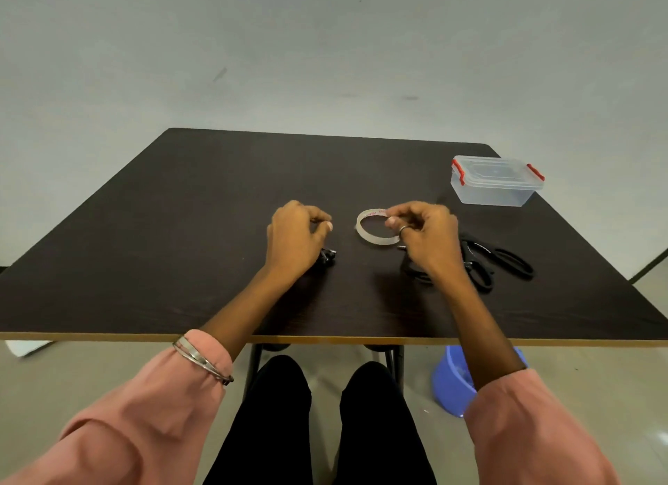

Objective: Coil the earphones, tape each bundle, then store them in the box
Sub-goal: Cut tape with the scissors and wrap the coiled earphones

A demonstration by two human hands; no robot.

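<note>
The setting is looking like a bare, staged workroom rather than a lived-in home: a plain dark wood-grain table with a pale edge strip is standing on a smooth grey floor that is running back with no furniture on it. Only a few things are lying on the tabletop, namely a clear plastic box with red clips, a thin roll of clear tape and black scissors. A blue plastic bucket is sitting on the floor under the table's near edge.
</note>
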